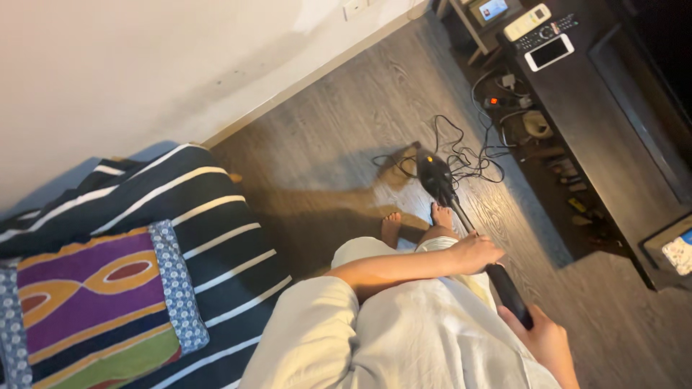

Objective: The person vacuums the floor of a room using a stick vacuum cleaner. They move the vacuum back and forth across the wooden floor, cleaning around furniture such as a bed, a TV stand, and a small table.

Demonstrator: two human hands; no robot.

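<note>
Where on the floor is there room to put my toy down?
Bare floor lies between the wall's baseboard and the tangled cords, beyond the striped sofa. It is crowded by the dark cabinet, where a power strip and cords sit, and around the vacuum by the feet.

black vacuum point(437, 178); navy white-striped bedding point(209, 230); purple-orange patterned cushion point(86, 302); grey-brown wood floor point(346, 122)

I see a grey-brown wooden floor point(331, 122) carrying a black vacuum head point(435, 175), a tangle of black cables point(468, 155) and a power strip point(504, 101). My bare feet point(414, 225) stand on it just beside the vacuum head.
</note>
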